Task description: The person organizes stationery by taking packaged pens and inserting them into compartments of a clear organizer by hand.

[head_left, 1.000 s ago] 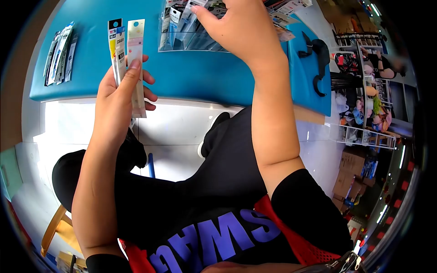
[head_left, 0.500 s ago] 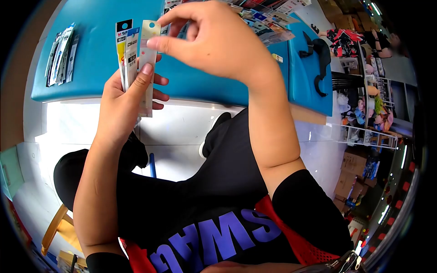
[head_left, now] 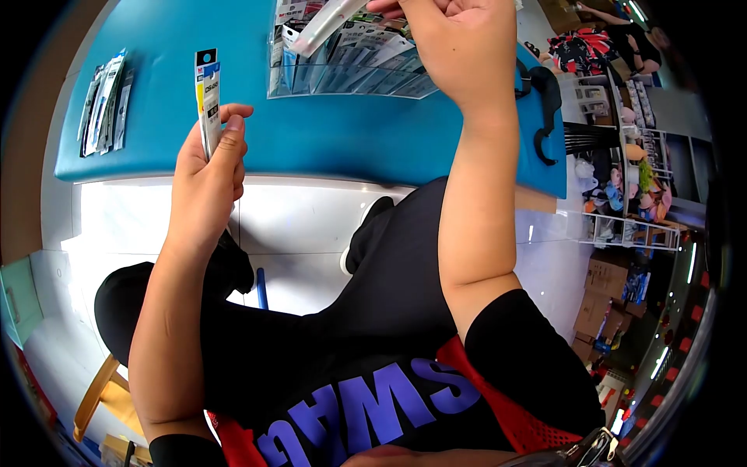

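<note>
Upright in my left hand [head_left: 208, 167] are slim pen-refill packets [head_left: 211, 97], white and yellow with a black hang tab, pinched between thumb and curled fingers. My right hand [head_left: 459, 47] reaches to the top edge of the view. Its fingertips grip a pale, slim refill packet [head_left: 328, 26], held tilted over a clear box [head_left: 342, 84]. Several similar packets fill that box, lying at a slant. Part of my right hand's fingers and the packet's upper end run out of view.
A bundle of slim packets [head_left: 105, 101] lies at the left of the blue padded table [head_left: 311, 152]. A black strap-like object [head_left: 551, 117] rests at its right end. Farther right stand a white rack [head_left: 634, 233] and cardboard boxes [head_left: 603, 288]. Another person's arm [head_left: 607, 17] shows top right.
My right hand has moved up and right, carrying one pale packet away from the left hand to above the clear box. My left hand keeps the other packets and has closed more around them.
</note>
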A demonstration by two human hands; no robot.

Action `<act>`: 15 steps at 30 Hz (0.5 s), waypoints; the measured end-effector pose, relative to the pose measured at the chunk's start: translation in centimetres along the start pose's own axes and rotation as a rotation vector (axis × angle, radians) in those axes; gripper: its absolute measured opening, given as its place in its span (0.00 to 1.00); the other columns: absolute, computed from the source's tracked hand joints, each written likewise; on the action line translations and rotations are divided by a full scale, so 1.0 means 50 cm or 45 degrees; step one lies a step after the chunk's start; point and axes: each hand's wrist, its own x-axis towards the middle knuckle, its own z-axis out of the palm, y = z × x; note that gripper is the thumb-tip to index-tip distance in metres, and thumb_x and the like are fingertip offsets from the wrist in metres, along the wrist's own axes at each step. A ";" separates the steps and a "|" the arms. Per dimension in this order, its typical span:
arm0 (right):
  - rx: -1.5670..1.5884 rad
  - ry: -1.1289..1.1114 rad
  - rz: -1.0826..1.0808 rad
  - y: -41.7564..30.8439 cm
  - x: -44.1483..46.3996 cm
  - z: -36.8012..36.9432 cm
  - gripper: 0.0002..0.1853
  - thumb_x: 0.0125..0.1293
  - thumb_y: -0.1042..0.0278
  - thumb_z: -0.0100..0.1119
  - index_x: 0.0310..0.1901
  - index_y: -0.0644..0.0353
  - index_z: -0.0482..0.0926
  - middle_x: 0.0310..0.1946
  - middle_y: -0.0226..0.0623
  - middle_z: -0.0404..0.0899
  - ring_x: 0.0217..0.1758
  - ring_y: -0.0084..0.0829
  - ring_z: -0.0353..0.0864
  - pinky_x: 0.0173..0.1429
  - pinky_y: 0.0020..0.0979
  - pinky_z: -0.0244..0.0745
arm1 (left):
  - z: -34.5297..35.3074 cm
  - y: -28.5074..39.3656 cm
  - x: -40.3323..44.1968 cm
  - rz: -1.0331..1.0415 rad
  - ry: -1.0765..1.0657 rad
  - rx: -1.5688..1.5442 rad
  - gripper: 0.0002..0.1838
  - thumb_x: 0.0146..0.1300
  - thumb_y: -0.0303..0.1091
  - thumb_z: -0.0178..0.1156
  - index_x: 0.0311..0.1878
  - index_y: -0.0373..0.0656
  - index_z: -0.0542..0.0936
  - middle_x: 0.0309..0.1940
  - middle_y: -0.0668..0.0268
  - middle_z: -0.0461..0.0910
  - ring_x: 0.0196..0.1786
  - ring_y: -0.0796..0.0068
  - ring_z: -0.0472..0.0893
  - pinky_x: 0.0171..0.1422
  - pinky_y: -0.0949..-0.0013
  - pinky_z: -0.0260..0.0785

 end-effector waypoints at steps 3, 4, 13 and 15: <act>-0.173 -0.024 -0.192 0.025 -0.004 0.000 0.02 0.75 0.80 0.62 0.46 0.67 0.80 0.37 0.37 0.87 0.40 0.27 0.89 0.44 0.28 0.85 | 0.007 0.002 -0.002 -0.028 0.018 -0.071 0.21 0.83 0.47 0.55 0.69 0.44 0.74 0.29 0.80 0.61 0.24 0.91 0.55 0.27 0.79 0.48; -0.282 -0.063 -0.238 0.026 -0.004 -0.003 0.03 0.74 0.80 0.63 0.45 0.67 0.80 0.36 0.38 0.87 0.40 0.29 0.90 0.43 0.30 0.85 | 0.009 0.004 -0.004 -0.040 0.023 -0.080 0.21 0.83 0.47 0.55 0.69 0.43 0.73 0.29 0.79 0.61 0.25 0.91 0.56 0.27 0.80 0.48; -0.808 -0.280 -0.533 0.050 -0.026 0.007 0.06 0.69 0.72 0.70 0.44 0.61 0.82 0.36 0.43 0.87 0.39 0.43 0.88 0.43 0.39 0.81 | 0.000 -0.001 -0.009 -0.123 0.027 -0.149 0.24 0.82 0.50 0.52 0.71 0.44 0.71 0.32 0.76 0.63 0.27 0.89 0.59 0.29 0.79 0.50; -0.994 -0.247 -0.648 0.077 -0.054 -0.001 0.06 0.63 0.69 0.72 0.39 0.58 0.86 0.39 0.37 0.86 0.46 0.38 0.85 0.52 0.40 0.80 | 0.011 0.008 -0.012 -0.103 0.038 -0.220 0.24 0.82 0.51 0.53 0.70 0.46 0.71 0.32 0.76 0.64 0.26 0.88 0.59 0.29 0.79 0.50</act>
